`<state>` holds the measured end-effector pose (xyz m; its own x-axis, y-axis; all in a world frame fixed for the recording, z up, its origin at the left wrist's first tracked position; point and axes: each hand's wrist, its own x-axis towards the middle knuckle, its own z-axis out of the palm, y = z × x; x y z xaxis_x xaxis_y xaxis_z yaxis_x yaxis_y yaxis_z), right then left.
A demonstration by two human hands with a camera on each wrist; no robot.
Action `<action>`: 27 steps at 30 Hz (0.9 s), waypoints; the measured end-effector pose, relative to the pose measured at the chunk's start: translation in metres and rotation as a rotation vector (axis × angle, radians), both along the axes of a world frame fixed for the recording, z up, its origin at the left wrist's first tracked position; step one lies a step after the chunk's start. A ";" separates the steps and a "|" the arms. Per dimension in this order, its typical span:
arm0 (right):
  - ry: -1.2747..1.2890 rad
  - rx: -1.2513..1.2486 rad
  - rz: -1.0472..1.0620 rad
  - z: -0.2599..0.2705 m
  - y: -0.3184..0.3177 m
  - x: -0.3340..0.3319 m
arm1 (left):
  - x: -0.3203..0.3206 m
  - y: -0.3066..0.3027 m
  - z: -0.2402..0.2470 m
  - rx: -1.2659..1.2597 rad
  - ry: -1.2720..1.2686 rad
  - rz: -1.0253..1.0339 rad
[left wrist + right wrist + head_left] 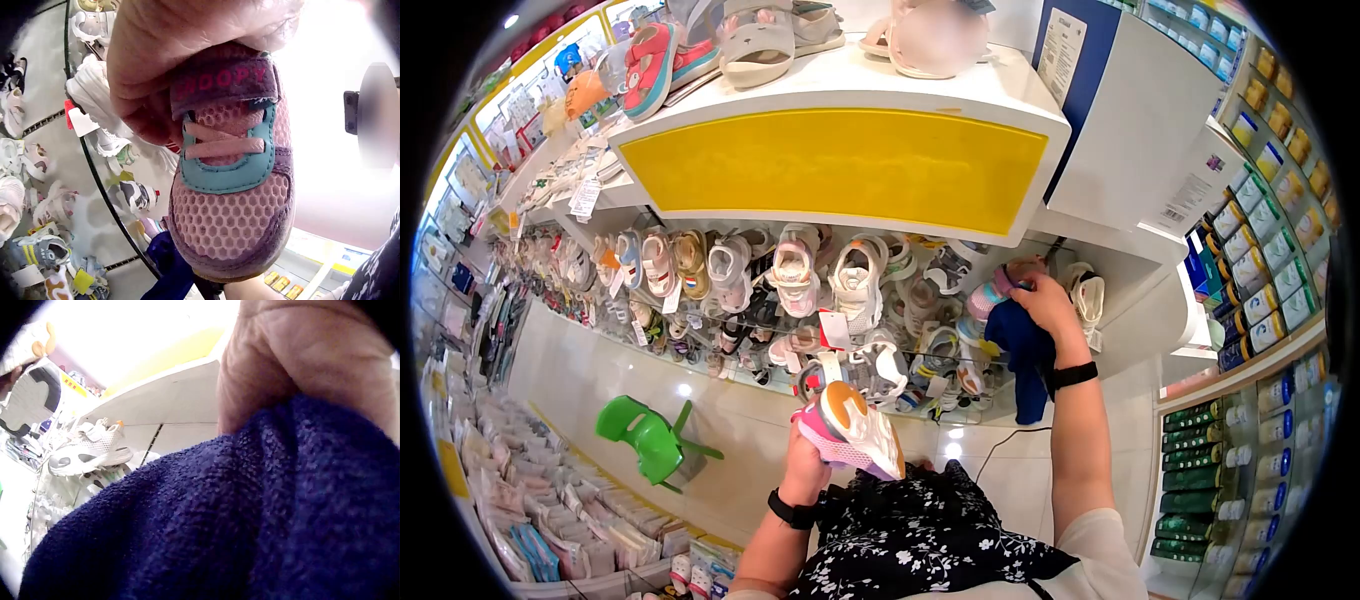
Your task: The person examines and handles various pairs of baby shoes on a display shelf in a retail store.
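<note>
My left hand (804,462) grips a child's sneaker (862,440) in front of my body, its sole turned partly upward in the head view. Close up in the left wrist view, the sneaker (228,212) has pink honeycomb mesh, a purple strap with lettering, and a turquoise lace panel. At the right end of the shelf, my right hand (1048,306) holds a bunched dark blue towel (1022,345) that hangs down. A pink and purple shoe (986,297) lies right beside those fingers. The towel (206,519) fills much of the right wrist view and hides the fingertips.
Rows of small shoes (797,275) stand on glass shelves under a white counter with a yellow panel (830,165). A white sandal (1087,297) sits right of my right hand. On the floor at left is a green chair (640,435). Stocked shelves (1260,470) flank the right.
</note>
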<state>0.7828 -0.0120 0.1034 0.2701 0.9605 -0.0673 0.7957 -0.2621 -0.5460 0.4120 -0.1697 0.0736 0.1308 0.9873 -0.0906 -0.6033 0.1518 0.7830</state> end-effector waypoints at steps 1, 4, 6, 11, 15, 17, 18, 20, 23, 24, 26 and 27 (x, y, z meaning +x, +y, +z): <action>0.002 0.015 0.006 -0.008 0.005 0.005 | 0.000 0.001 -0.001 -0.006 0.024 -0.002; 0.041 0.109 0.065 -0.026 0.018 0.016 | 0.003 0.004 0.006 -0.011 0.012 0.025; 0.109 0.199 0.106 -0.028 0.020 0.014 | 0.004 0.005 0.001 -0.042 -0.017 0.036; 0.007 0.196 0.034 -0.018 0.009 0.003 | 0.005 0.004 0.006 -0.022 0.099 0.060; 0.015 0.255 -0.010 0.024 -0.040 -0.025 | 0.015 0.003 0.022 0.114 0.549 0.158; 0.155 0.531 0.202 0.022 -0.074 -0.036 | 0.019 0.001 0.036 0.268 0.786 0.172; 0.170 0.609 0.276 0.029 -0.096 -0.049 | 0.026 -0.002 0.040 0.312 0.779 0.245; 0.200 0.644 0.534 0.031 -0.136 -0.061 | 0.038 0.001 0.045 0.319 0.723 0.215; 0.020 0.662 0.814 0.041 -0.182 -0.086 | 0.057 0.007 0.044 0.371 0.841 0.060; -0.055 0.622 0.886 0.047 -0.192 -0.095 | 0.065 0.011 0.049 0.368 0.920 -0.023; -0.179 0.536 0.865 0.049 -0.199 -0.106 | 0.082 0.017 0.065 0.343 1.054 -0.223; -0.191 0.509 0.797 0.042 -0.201 -0.108 | 0.090 0.020 0.059 0.427 1.107 -0.200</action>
